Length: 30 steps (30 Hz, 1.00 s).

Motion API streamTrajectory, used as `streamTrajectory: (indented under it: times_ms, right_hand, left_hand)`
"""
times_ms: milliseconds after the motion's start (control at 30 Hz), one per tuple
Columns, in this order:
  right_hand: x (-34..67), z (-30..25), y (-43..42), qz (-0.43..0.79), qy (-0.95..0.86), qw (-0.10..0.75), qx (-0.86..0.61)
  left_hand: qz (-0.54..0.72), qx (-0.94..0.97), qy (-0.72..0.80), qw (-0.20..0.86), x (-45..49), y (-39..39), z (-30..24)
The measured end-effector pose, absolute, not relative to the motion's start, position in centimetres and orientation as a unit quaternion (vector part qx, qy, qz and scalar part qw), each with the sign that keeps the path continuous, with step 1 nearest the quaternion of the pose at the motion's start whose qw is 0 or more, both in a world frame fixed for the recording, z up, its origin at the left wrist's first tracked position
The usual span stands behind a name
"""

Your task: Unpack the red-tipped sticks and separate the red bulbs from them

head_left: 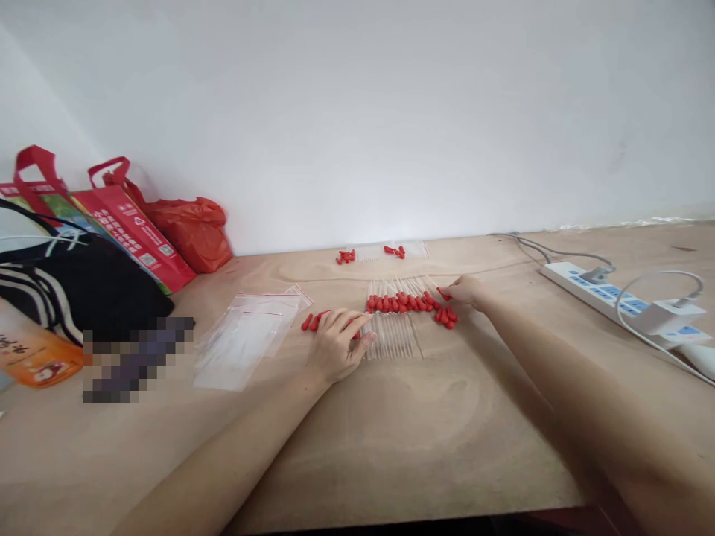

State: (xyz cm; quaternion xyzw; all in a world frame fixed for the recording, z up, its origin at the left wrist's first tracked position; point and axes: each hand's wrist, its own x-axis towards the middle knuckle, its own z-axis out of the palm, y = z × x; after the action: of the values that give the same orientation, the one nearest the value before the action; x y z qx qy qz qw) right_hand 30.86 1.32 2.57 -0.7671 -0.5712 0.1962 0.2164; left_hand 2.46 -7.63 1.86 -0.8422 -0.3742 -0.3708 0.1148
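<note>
A row of thin clear tubes (394,339), which look like glass droppers, lies side by side on the table. Red rubber bulbs (398,302) run across the middle of the row. At the row's right end, my right hand (465,292) is closed in a pinch on a red rubber bulb (445,292). A small loose cluster of red bulbs (445,316) lies just below it. My left hand (338,346) rests at the left end with fingers apart, partly covering more red bulbs (308,321). What lies under its palm is hidden.
Clear zip bags (240,342) lie left of my left hand. Another bag (369,253) with red-bulbed pieces is near the wall. A power strip (600,294) with cables stands right. Red shopping bags (134,234) and a black bag (94,286) fill the left side.
</note>
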Motion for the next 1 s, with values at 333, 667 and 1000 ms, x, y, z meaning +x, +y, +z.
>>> streamTrajectory:
  times_ms: [333,667,1000]
  right_hand:
    - [27.0,2.1,-6.6,-0.184,-0.782,0.362,-0.472]
    - [24.2,0.1,-8.9,-0.337,-0.809,0.381,-0.295]
    - [23.8,0.1,-8.8,-0.321,-0.814,0.368,-0.315]
  left_hand:
    - [-0.375,-0.826,-0.350,0.233,2.8,-7.9,1.7]
    - [-0.341,-0.872,-0.271,0.221,3.4,-8.3,1.2]
    - [-0.347,-0.878,-0.251,0.214,3.4,-8.0,1.1]
